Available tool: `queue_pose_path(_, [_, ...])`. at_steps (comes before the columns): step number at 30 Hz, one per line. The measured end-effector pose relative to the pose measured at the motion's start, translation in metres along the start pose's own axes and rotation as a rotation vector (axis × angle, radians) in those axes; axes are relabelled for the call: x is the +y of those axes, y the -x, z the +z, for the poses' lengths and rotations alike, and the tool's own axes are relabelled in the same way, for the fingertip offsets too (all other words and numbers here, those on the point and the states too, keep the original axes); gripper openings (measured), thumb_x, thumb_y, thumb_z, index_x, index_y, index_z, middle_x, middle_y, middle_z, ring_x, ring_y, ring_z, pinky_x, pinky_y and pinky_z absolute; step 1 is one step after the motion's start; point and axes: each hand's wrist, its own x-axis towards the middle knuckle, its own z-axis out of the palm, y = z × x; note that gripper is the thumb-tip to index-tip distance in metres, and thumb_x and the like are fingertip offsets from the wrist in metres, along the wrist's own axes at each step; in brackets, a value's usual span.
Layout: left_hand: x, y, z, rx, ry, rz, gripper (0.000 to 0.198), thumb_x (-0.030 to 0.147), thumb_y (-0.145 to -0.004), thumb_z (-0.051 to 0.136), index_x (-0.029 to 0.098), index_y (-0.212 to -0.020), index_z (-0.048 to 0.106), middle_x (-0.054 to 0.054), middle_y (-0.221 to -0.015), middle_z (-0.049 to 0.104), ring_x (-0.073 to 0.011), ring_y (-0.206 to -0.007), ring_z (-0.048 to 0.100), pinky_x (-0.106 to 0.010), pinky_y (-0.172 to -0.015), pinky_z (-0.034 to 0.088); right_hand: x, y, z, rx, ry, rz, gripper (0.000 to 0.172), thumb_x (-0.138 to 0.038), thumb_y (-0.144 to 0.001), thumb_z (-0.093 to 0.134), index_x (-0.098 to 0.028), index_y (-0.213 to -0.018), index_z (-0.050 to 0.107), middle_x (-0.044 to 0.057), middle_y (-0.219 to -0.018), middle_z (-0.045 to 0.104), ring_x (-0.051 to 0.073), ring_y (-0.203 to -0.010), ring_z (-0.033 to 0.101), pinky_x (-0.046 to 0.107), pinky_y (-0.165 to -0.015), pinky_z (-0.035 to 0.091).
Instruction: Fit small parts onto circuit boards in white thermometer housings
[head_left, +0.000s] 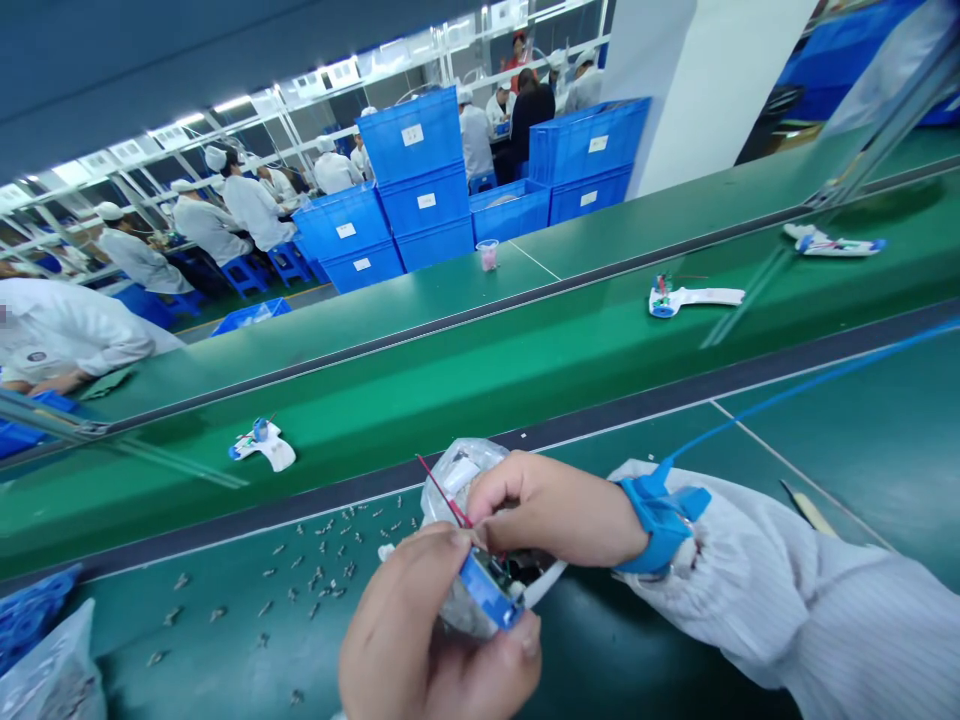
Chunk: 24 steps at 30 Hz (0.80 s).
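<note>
My left hand [427,625] and my right hand [547,505] both grip a small blue-edged electronic unit [489,590] wrapped in a clear plastic bag [457,480]. A thin red wire [442,490] sticks out from it, close to my right fingers. A blue antistatic wrist strap [660,520] circles my right wrist, and its blue cord [810,390] runs off to the upper right. Several small grey metal parts [322,570] lie scattered on the green bench mat [675,640], left of my hands.
A green conveyor belt [420,400] carries white-and-blue assemblies [262,445]. A plastic bag of parts [56,665] lies at lower left. Stacked blue crates [412,190], a clear cup [487,255] and co-workers in white smocks [255,210] stand beyond the belt.
</note>
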Motion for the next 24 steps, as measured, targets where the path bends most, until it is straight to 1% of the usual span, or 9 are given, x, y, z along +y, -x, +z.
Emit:
queue_pose_path(3, [0.005,-0.006,0.001,0.058,0.076,-0.121,0.032,0.04,-0.069,0.079,0.024,-0.094,0.069,0.0,-0.076,0.07,-0.0143,-0.063,0.066,-0.021,-0.059,0.054,-0.006,0.008,0.004,0.115,0.039,-0.145,0.023,-0.029,-0.078,0.059,-0.013,-0.062,0.058,-0.001,-0.06,0.053,0.01,-0.06,0.048,0.022,-0.057,0.038])
queue_pose_path(5, [0.006,-0.009,0.001,0.069,0.161,-0.224,0.029,0.039,-0.07,0.079,0.023,-0.092,0.07,0.001,-0.074,0.07,-0.0123,-0.059,0.066,-0.017,-0.056,0.053,-0.01,0.013,0.007,0.204,0.153,-0.269,0.021,-0.022,-0.082,0.056,-0.014,-0.063,0.058,0.0,-0.066,0.058,0.01,-0.067,0.051,0.023,-0.065,0.039])
queue_pose_path(8, [0.004,-0.011,0.003,0.046,0.289,-0.364,0.024,0.03,-0.069,0.08,0.024,-0.09,0.071,0.002,-0.075,0.071,-0.0116,-0.062,0.067,-0.014,-0.056,0.054,-0.013,0.018,0.007,0.325,0.384,-0.415,0.023,-0.012,-0.082,0.053,-0.015,-0.06,0.055,-0.002,-0.064,0.058,0.011,-0.071,0.051,0.024,-0.072,0.037])
queue_pose_path(11, [0.001,-0.011,0.009,0.004,0.425,-0.471,0.024,0.024,-0.07,0.08,0.024,-0.092,0.071,0.0,-0.077,0.073,-0.0118,-0.064,0.068,-0.014,-0.056,0.054,-0.012,0.018,0.006,0.42,0.55,-0.469,0.023,-0.011,-0.084,0.053,-0.016,-0.061,0.055,-0.001,-0.067,0.061,0.013,-0.078,0.054,0.028,-0.077,0.035])
queue_pose_path(13, [-0.002,-0.011,0.014,-0.055,0.526,-0.502,0.022,0.024,-0.072,0.078,0.023,-0.092,0.071,-0.001,-0.076,0.072,-0.012,-0.064,0.068,-0.015,-0.057,0.055,-0.011,0.018,0.005,0.5,0.619,-0.491,0.019,-0.011,-0.085,0.052,-0.017,-0.067,0.058,0.0,-0.073,0.065,0.015,-0.084,0.057,0.03,-0.079,0.035])
queue_pose_path(15, [-0.003,-0.011,0.017,-0.114,0.585,-0.518,0.019,0.025,-0.075,0.076,0.021,-0.092,0.071,-0.002,-0.075,0.072,-0.0126,-0.064,0.068,-0.017,-0.058,0.055,-0.011,0.018,0.004,0.553,0.653,-0.512,0.019,-0.011,-0.085,0.051,-0.017,-0.07,0.06,0.0,-0.074,0.066,0.016,-0.087,0.059,0.031,-0.08,0.036])
queue_pose_path(18, [-0.005,-0.01,0.018,-0.171,0.589,-0.562,0.018,0.027,-0.079,0.072,0.022,-0.096,0.07,-0.004,-0.082,0.073,-0.014,-0.07,0.069,-0.018,-0.061,0.056,-0.012,0.019,0.004,0.553,0.576,-0.495,0.019,-0.011,-0.085,0.05,-0.018,-0.073,0.063,0.001,-0.075,0.067,0.016,-0.088,0.06,0.031,-0.08,0.039])
queue_pose_path(21, [-0.005,-0.01,0.013,-0.19,0.577,-0.591,0.019,0.026,-0.082,0.069,0.023,-0.101,0.068,-0.006,-0.09,0.074,-0.0166,-0.077,0.071,-0.02,-0.064,0.057,-0.012,0.019,0.003,0.497,0.348,-0.423,0.017,-0.014,-0.082,0.054,-0.018,-0.072,0.067,0.003,-0.079,0.068,0.016,-0.085,0.059,0.028,-0.075,0.043])
queue_pose_path(24, [-0.006,-0.011,0.008,-0.184,0.546,-0.603,0.021,0.027,-0.081,0.07,0.023,-0.102,0.068,-0.005,-0.086,0.074,-0.0157,-0.071,0.07,-0.02,-0.059,0.056,-0.011,0.018,0.0,0.424,0.175,-0.379,0.016,-0.022,-0.08,0.059,-0.017,-0.067,0.067,0.004,-0.074,0.064,0.014,-0.076,0.057,0.025,-0.065,0.044])
